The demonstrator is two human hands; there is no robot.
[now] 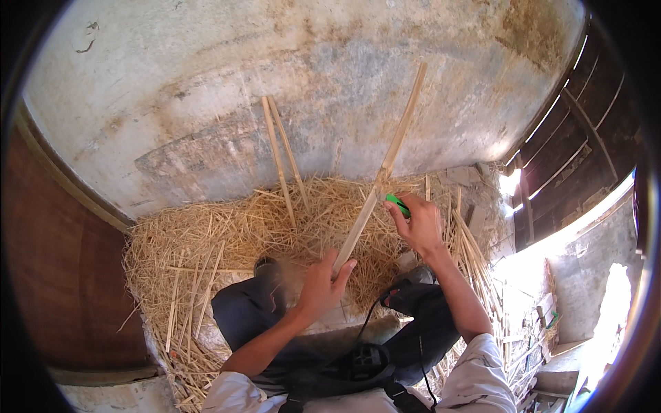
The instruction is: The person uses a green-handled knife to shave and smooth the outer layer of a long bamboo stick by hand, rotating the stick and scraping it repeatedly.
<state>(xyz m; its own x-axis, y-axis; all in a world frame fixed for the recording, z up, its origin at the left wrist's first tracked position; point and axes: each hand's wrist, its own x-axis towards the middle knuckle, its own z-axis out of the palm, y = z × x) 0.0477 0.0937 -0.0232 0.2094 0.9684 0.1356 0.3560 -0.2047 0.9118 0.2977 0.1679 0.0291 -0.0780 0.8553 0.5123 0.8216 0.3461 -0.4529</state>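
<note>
A long bamboo strip (364,215) slants up and away from me, with a joint partway along it. My left hand (322,286) is closed round its near end, the thumb along one side. My right hand (418,224) is closed on a green-handled tool (397,205), likely a knife, whose tip end points at the strip just below the joint. The tool's blade is too small to make out, so I cannot tell whether it touches the bamboo. Both hands are above the straw between my knees.
Two bamboo strips (277,158) lean against the stained wall (227,89) ahead. Straw and shavings (200,237) cover the floor, with loose strips (180,303) at left and a bundle of strips (470,255) at right. A brown door panel (69,261) stands left, dark slatted boards (578,131) right.
</note>
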